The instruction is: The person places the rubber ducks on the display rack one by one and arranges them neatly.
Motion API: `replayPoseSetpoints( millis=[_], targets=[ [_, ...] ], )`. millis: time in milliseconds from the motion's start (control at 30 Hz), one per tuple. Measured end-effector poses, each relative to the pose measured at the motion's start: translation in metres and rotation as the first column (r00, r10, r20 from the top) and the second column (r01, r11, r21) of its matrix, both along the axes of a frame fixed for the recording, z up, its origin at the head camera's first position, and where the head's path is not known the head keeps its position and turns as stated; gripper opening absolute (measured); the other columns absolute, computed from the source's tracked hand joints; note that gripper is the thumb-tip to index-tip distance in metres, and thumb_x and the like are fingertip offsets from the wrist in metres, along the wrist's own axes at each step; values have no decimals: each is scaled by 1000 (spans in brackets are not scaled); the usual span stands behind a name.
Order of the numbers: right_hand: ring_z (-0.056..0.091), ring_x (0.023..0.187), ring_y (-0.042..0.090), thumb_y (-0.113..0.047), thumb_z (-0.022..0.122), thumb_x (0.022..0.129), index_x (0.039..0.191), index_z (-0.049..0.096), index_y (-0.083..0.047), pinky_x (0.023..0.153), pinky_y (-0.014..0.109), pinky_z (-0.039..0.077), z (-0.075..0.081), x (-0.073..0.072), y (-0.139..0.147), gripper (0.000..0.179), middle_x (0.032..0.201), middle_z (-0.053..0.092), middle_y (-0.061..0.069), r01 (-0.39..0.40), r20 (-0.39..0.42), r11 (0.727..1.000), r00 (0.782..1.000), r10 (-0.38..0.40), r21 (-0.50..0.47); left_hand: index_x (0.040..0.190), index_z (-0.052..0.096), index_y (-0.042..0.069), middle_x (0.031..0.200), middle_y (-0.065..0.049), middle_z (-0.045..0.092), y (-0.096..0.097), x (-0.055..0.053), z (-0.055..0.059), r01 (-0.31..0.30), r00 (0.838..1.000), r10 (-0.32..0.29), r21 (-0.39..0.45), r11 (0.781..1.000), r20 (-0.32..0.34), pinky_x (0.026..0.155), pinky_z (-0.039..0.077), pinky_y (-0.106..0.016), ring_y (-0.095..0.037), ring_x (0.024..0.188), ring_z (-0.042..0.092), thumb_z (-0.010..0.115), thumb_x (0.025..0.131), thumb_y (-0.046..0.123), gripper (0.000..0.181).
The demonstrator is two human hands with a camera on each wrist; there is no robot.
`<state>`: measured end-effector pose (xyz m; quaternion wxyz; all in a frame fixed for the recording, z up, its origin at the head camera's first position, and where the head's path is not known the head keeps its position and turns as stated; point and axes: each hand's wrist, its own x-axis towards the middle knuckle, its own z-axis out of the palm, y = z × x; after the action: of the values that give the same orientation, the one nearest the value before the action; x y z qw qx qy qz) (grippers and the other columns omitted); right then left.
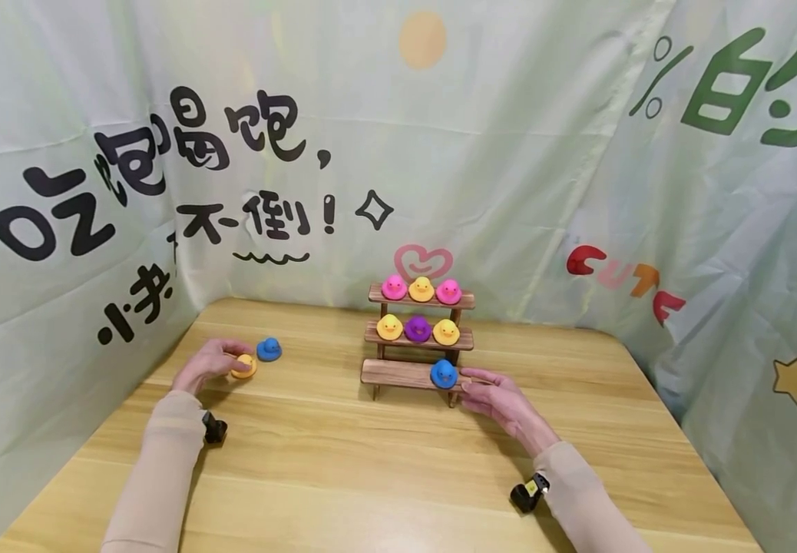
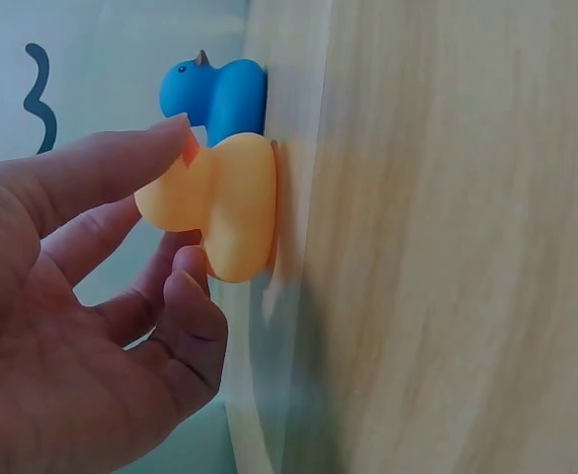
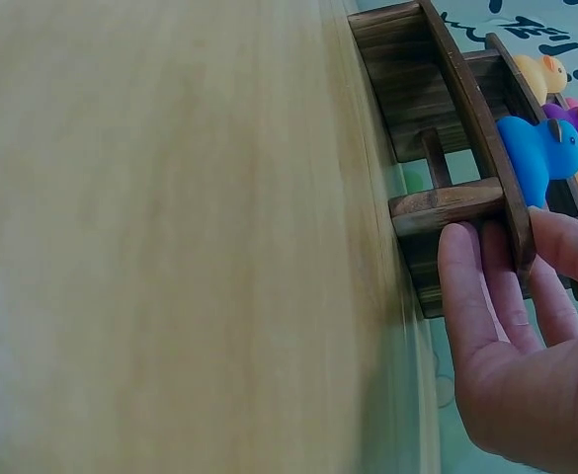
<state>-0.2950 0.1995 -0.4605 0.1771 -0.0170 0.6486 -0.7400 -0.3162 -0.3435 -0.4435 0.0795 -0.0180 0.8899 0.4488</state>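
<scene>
At the left of the table my left hand (image 1: 210, 364) pinches an orange-yellow rubber duck (image 2: 234, 212), thumb at its head and fingers on the other side. Just beyond it sits a blue rubber duck (image 1: 269, 349). My right hand (image 1: 504, 401) grips the right end of the bottom step of a three-tier wooden stand (image 1: 398, 374). In the right wrist view the thumb (image 3: 565, 242) lies on top beside a second blue duck (image 3: 536, 158), and the fingers reach under the board by the leg. That blue duck stands at the step's right end.
On the stand's middle step are two yellow ducks and a purple duck (image 1: 418, 329) between them. The top step holds two pink ducks and a yellow duck (image 1: 421, 289). A printed cloth (image 1: 509, 153) hangs behind and beside the wooden table (image 1: 343, 476).
</scene>
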Motion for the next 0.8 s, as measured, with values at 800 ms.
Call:
replayPoseSetpoints(
  millis=[800],
  targets=[
    [70, 99, 20, -1, 62, 93, 140, 46, 5, 96, 40, 53, 1, 3, -1, 50, 111, 72, 14, 10, -4, 1000, 1000, -10, 17, 120, 65, -1, 123, -20, 61, 18, 1, 7, 58, 998, -57, 12, 998, -14, 79, 56, -37, -20, 93, 62, 76, 84, 17, 41]
  ],
)
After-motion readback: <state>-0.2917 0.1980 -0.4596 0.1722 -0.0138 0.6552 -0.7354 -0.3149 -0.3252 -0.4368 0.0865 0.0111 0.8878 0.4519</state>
